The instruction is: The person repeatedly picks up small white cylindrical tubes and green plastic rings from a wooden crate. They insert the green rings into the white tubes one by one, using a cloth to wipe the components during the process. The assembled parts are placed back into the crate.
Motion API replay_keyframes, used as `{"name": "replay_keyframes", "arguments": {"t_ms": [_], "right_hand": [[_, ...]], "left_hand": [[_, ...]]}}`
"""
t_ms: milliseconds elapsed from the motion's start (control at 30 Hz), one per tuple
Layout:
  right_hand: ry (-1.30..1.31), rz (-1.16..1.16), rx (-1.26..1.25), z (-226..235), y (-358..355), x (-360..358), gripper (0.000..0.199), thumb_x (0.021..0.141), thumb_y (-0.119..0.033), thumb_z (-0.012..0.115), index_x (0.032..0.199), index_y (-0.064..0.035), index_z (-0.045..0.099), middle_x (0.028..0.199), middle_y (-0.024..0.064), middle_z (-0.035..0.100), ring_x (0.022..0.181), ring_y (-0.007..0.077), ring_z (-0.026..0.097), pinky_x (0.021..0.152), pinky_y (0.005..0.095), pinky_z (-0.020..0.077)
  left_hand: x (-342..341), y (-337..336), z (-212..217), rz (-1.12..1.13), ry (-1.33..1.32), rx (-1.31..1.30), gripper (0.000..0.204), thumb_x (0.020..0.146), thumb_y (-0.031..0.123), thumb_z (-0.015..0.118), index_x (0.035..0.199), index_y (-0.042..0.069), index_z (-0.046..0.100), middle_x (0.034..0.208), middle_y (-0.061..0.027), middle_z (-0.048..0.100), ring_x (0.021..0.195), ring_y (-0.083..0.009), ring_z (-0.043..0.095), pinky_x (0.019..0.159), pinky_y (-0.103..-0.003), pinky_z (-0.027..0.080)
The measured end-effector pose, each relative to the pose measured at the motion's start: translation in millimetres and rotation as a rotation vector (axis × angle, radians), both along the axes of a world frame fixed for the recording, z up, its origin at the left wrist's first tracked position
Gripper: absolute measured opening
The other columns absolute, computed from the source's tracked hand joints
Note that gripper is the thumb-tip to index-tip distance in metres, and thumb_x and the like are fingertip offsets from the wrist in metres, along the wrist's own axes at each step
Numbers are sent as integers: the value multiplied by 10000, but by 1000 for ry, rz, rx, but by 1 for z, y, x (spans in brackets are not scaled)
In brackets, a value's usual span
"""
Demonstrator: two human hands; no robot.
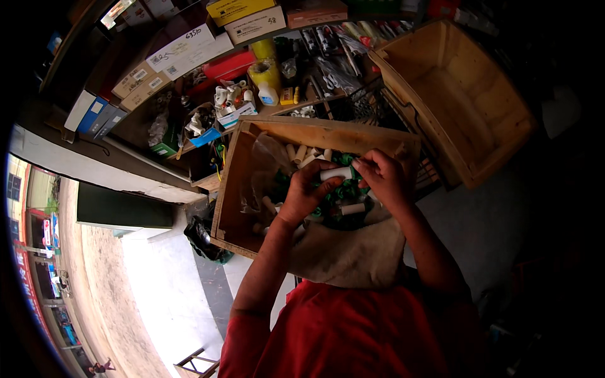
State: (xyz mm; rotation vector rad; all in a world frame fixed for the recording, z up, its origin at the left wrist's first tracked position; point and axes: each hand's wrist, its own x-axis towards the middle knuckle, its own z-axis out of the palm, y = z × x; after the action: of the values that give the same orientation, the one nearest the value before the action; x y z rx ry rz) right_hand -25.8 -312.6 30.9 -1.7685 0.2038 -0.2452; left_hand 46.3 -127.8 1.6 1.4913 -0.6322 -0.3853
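Note:
My left hand (304, 194) has its thumb and fingers closed round a short white cylinder (336, 174), held nearly level over a wooden box (228, 183). At the cylinder's right end, the fingers of my right hand (382, 179) pinch around a small green piece (353, 169), partly hidden by the fingertips. Inside the box lie many dark green pieces (320, 211) and loose white cylinders (353, 208). Clear plastic film (257, 179) lines the box's left side. A beige cloth (353, 255) drapes over its near edge, against my red shirt.
At the right stands a second, tilted wooden box (450, 94). Behind, a shelf holds cartons (183, 50), a yellow roll (265, 72), a white bottle (268, 94) and a tray of white fittings (234, 104). A black bag (205, 238) sits on the floor at the left.

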Motion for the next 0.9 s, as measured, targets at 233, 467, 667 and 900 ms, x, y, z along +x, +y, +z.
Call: {"name": "replay_keyframes", "arguments": {"t_ms": [233,467,667,900], "right_hand": [[67,-3,-4,3,0,0,188,924,-171,635,864,-9,562,700,17,594,520,69,565,476,232,453],[-125,-17,86,7,5,2,258,917,-217,652,1073,-23,585,773,24,591,605,95,584,579,241,484],[-72,147,124,13,-1,-4,309,881,-108,689,1149,-32,557,881,16,622,794,58,606,682,205,491],[-293,-114,452,68,-29,-26,340,917,-230,616,1175,-19,546,874,65,616,749,116,580,709,301,498]], "left_hand": [[-3,1,7,69,-326,94,291,802,70,751,1048,-7,616,939,-77,676,870,-129,630,779,-288,503],[-1,-6,5,-32,242,-152,253,865,68,698,1088,0,599,996,-49,666,918,-116,620,803,-265,504],[4,-5,10,-195,326,-238,285,923,148,639,1159,9,561,959,-56,668,889,-121,625,772,-258,489],[1,-5,24,1,397,-147,287,961,275,577,1127,41,585,871,-26,644,803,-118,583,749,-254,455]]}}
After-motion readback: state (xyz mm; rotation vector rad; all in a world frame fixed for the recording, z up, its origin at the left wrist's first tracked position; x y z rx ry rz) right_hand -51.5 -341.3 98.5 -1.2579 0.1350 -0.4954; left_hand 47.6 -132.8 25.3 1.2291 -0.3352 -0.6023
